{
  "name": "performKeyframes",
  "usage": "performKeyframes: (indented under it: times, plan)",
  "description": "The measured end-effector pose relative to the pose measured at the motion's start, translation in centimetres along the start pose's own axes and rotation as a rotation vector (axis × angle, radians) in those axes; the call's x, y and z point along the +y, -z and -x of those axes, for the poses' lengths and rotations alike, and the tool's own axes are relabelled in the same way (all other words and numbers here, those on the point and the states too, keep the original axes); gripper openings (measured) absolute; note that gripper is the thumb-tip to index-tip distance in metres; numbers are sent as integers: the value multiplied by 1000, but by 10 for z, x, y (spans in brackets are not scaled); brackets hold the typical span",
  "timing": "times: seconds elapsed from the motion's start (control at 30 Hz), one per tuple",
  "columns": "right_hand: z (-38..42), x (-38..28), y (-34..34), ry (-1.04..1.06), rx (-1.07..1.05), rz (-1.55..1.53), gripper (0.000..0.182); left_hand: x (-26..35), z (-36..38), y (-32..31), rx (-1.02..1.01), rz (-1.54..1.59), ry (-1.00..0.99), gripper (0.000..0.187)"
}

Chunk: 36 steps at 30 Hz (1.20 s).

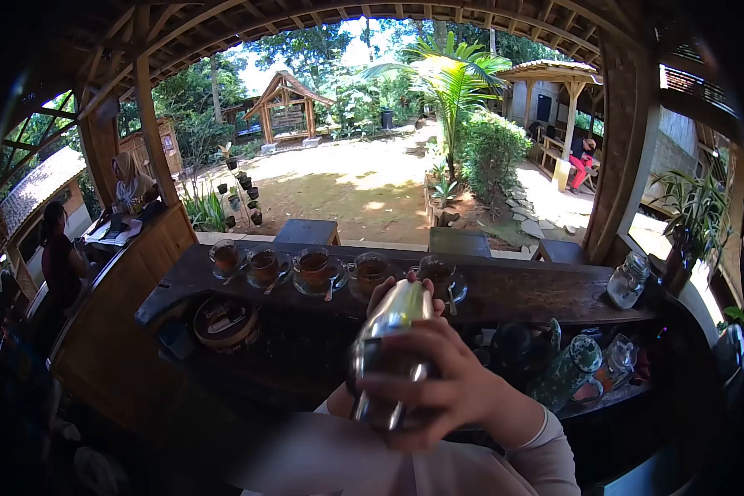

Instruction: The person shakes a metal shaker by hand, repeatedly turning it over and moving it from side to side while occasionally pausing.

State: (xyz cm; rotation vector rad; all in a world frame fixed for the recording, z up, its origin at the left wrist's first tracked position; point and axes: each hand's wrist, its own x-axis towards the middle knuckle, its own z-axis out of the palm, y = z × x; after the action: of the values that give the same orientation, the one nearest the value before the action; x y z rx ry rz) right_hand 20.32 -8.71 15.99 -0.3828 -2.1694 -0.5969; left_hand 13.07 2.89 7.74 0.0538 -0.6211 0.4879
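Note:
A shiny metal shaker (407,302) is held up at a tilt in front of the counter. My right hand (438,376) wraps round its lower part, blurred by motion. At the shaker's upper end are the fingers of my left hand (380,293), mostly hidden behind the metal. Glass cups of brown liquid, among them one cup (313,263) left of the shaker and another (436,271) just behind it, stand on saucers in a row along the dark wooden counter (521,291). Spoons lie on some of the saucers.
On the right are a glass jar (628,281), a green speckled pitcher (572,368) and a clear jug (620,355). A round basket (225,321) sits on the lower shelf at left. Two people (131,186) are at the left; another person sits outside at the right.

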Motion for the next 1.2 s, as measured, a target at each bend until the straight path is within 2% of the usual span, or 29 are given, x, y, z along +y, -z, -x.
performKeyframes:
  times: [0.03,0.07,0.1,0.17,0.2,0.23,0.3,0.33,0.37,0.4,0.43,0.47,0.5,0.57,0.63,0.67,0.7,0.73,0.77,0.8,0.83,0.87,0.9,0.97,1.0,1.07,1.1,1.17,1.2]
  plan:
    - [5,-17,1,129,17,40,44,6,-20,3,-161,-305,123,31]
    - [17,-19,4,210,57,60,44,-12,-26,-9,-188,-339,9,39]
    - [32,-16,7,288,98,85,45,-21,-30,-13,-149,-363,-43,39]
    - [58,5,9,125,259,-28,49,-10,-38,23,169,-390,-3,39]
    - [78,18,9,-77,301,4,57,-13,-37,50,438,-381,-41,37]
    - [95,29,12,-274,347,40,65,-26,-34,57,506,-508,71,37]
    - [118,30,26,-834,583,-86,78,-50,-38,74,844,-330,37,36]
    - [117,25,43,-750,501,36,86,-55,-43,75,750,-334,79,37]
    - [93,9,64,-498,451,75,81,-83,-52,22,595,-394,116,37]
    - [70,-12,80,-322,351,180,72,-85,-57,10,510,-400,147,35]
    - [55,-43,108,-207,103,138,58,-88,-61,2,427,-405,177,34]
    - [62,-54,104,-111,138,229,49,-97,-66,-4,64,-321,268,34]
    - [77,-63,97,-19,262,208,42,-119,-67,-19,-176,-267,231,34]
    - [88,-62,98,5,462,240,48,-132,-78,-13,-215,-332,219,38]
    - [110,-54,123,-512,408,46,67,-139,-93,12,318,-481,240,38]
    - [104,-23,135,-249,401,332,74,-146,-99,34,335,-458,322,36]
    - [121,-18,141,-534,413,327,84,-148,-106,78,381,-497,348,36]
    - [135,-18,146,-905,573,274,87,-149,-101,95,243,-197,522,37]
    - [129,-22,156,-787,691,237,86,-149,-102,102,100,101,686,37]
    - [113,-33,167,-519,632,343,80,-166,-108,76,86,101,701,37]
    - [96,-50,177,-268,559,429,74,-192,-102,27,141,-187,563,41]
    - [92,-76,181,-261,488,379,65,-209,-98,-3,200,-470,414,44]
    - [94,-94,184,-251,418,329,57,-216,-99,-8,125,-460,350,53]
    - [99,-85,194,-199,386,343,58,-228,-111,-4,-665,-460,225,54]
    - [103,-78,197,-152,369,359,60,-228,-123,4,-673,-453,256,53]
    - [113,-62,206,-64,332,397,63,-233,-138,22,-223,-537,370,50]
    - [119,-39,218,-210,326,572,79,-235,-148,39,-58,-657,411,49]
    - [152,-22,233,-679,598,510,93,-233,-157,85,344,-608,466,38]
    - [146,-30,242,-556,626,467,92,-236,-157,73,342,-599,515,37]
